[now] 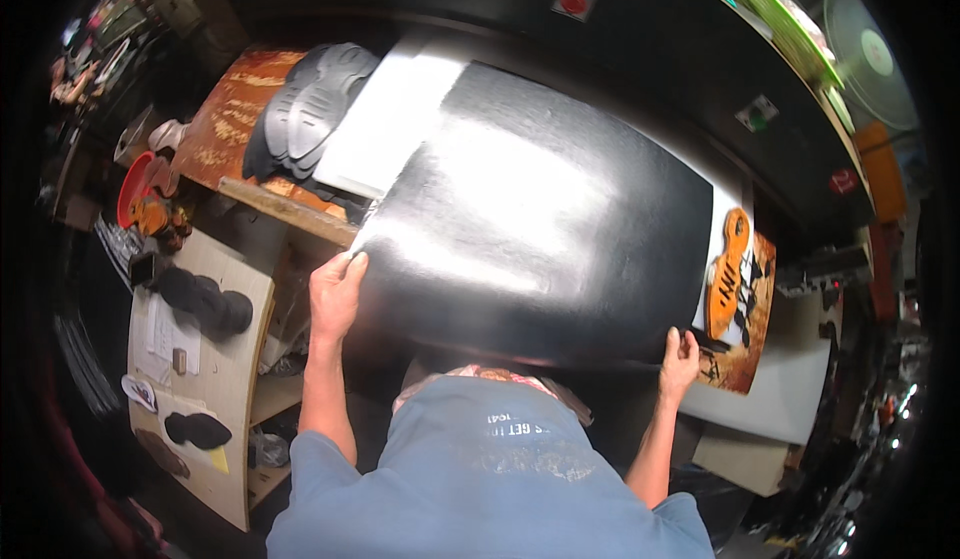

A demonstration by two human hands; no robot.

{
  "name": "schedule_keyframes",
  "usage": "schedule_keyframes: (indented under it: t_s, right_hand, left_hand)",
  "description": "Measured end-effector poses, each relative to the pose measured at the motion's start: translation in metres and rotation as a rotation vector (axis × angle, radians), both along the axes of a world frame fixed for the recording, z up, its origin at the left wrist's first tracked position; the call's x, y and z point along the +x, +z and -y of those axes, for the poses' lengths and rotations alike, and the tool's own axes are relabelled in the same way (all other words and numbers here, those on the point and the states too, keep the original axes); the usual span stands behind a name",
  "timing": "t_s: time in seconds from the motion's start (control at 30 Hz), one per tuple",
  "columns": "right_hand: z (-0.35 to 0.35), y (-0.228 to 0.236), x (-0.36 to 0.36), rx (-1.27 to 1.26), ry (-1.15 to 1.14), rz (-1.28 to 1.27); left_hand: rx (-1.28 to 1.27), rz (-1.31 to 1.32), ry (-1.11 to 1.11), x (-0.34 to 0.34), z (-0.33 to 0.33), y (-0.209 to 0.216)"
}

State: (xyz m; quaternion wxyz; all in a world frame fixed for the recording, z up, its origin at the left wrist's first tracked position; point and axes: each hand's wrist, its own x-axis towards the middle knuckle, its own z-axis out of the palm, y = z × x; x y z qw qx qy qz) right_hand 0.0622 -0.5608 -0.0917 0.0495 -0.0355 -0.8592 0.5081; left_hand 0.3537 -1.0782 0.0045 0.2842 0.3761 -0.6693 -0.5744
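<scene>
A large, glossy black sheet [630,219] lies over a white work surface and juts out past its near edge toward me. My left hand [336,294] pinches the sheet's near left corner between thumb and fingers. At the near right corner, my right hand [680,359] grips the sheet's edge the same way. Just beyond my right hand, an orange sole-shaped template [728,274] with black marks rests beside the sheet's right edge. A stack of grey shoe soles [318,109] sits on the far left, past a bare part of the white board [385,124].
A worn brown board [225,109] lies under the soles, with a wooden strip [290,211] along its front. A side table [205,379] on the left carries dark soles [205,304] and papers. Dark machine panelling with a red button [573,2] rises behind. A fan [875,54] stands far right.
</scene>
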Motion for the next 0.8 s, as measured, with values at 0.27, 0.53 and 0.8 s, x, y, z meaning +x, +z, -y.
schedule_keyframes:
  t_s: [0.27,0.53,0.8]
  right_hand:
    - [0.026,0.036,-0.029,-0.28,0.002,0.0]
    - [0.074,0.045,-0.162,-0.112,0.044,-0.249]
    - [0.166,0.094,-0.279,0.413,0.166,-0.262]
  left_hand:
    - [0.059,-0.04,-0.033,-0.023,0.024,0.016]
    - [-0.36,0.134,-0.053,-0.117,0.109,-0.003]
    - [-0.663,0.355,-0.023,-0.284,0.199,-0.017]
